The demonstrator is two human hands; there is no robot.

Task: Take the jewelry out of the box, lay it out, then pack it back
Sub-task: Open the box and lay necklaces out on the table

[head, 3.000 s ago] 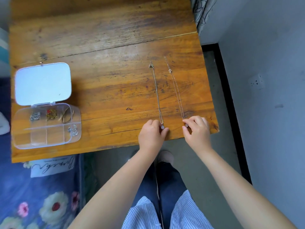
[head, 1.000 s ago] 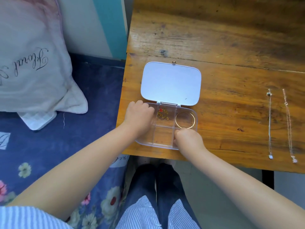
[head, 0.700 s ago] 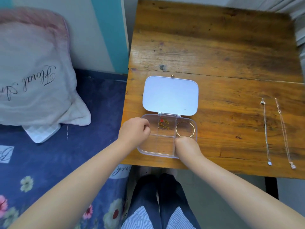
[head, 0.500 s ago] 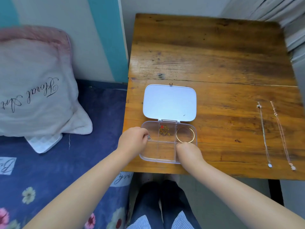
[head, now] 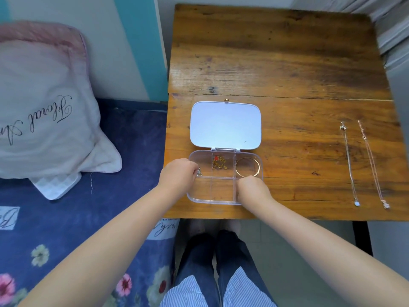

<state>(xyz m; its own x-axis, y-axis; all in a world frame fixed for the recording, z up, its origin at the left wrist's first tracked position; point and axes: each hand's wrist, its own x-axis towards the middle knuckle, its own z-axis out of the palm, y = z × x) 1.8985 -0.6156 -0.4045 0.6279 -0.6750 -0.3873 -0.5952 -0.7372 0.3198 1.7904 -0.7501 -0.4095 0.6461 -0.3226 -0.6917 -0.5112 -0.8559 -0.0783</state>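
A small silver trinket (head: 199, 172) is pinched by the left hand (head: 178, 175) over the clear plastic compartment box (head: 225, 201), left of centre. The right hand (head: 252, 188) is curled in its lower right cell; its hold cannot be told. Bare desk (head: 303, 171) lies rightward, before two thin chain necklaces (head: 350, 165) laid lengthwise.

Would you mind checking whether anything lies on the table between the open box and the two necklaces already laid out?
Nothing visible does. Bare wood of the table separates the box from the two necklaces, which lie stretched out side by side near the right edge.
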